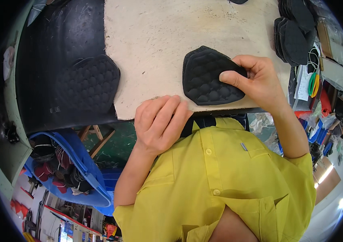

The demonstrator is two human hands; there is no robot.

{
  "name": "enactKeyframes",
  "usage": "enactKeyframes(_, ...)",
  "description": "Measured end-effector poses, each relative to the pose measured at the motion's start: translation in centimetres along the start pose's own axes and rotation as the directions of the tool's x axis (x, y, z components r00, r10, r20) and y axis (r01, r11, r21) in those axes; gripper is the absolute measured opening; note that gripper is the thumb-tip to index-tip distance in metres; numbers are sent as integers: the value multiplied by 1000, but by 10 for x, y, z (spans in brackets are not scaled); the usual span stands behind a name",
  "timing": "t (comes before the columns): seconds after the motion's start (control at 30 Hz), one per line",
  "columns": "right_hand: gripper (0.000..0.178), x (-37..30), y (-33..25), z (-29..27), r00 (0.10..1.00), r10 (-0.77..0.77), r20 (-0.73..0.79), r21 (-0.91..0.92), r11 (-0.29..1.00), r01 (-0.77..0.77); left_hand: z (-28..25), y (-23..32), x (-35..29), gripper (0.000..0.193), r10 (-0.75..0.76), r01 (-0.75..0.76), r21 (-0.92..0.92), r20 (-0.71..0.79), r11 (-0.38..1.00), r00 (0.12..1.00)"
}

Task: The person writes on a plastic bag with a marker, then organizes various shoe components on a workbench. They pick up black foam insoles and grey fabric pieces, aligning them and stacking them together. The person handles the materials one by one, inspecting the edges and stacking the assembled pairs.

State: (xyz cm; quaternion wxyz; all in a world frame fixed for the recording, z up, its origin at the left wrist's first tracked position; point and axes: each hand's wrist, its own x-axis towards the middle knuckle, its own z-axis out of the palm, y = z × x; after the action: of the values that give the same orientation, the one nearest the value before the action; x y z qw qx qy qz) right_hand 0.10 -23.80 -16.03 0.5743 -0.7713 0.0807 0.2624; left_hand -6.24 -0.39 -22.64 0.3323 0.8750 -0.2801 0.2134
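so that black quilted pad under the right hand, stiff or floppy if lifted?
Probably flexible: the black quilted pad looks thin and soft, its edge pinched by the right hand. Likely light. Lying flat on the board, it shouldn't roll.

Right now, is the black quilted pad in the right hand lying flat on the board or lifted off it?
Mostly flat: the quilted pad lies spread on the board, while the right hand pinches its right edge.

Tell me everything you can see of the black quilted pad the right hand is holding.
The black quilted pad is a flat, roughly shield-shaped piece with a stitched honeycomb pattern, apparently foam or fabric. It lies on the pale worn board near its front edge. The right hand pinches its right edge, thumb on top; the left hand rests just short of it.
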Motion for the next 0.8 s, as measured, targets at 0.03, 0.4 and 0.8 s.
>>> enactKeyframes(0.03,16,0,1,0,1000,-7,7,-21,1000,7,0,0,0,24,7,-7,19,11,1000,1000)
enactKeyframes(0.4,23,4,4,5,990,-104,-91,-239,968,79,-13,12,23,25,-53,34,84,229,996,972)
enactKeyframes(0.8,12,-22,22,5,784,-575,-236,-629,705,328,14,22,61,31,-40,-1,116,356,993,934)
